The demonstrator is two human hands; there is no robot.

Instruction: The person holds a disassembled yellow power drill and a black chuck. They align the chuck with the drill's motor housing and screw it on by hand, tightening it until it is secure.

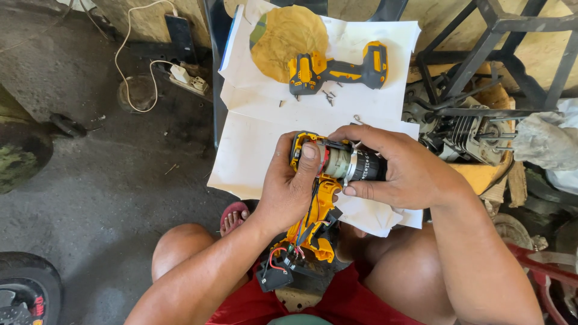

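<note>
While the left hand (pixel 288 186) grips the opened yellow drill (pixel 319 198), the right hand (pixel 397 171) clasps its gearbox (pixel 355 164) — both closed tight.

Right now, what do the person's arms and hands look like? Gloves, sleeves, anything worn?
Both are bare: the left hand and the right hand have no gloves, and no rings, watch or wristbands show. The forearms are uncovered right down to the bottom edge of the picture, so no sleeves are in view. Fingernails are short. The only clothing in view is a pair of red shorts over the lap.
</note>
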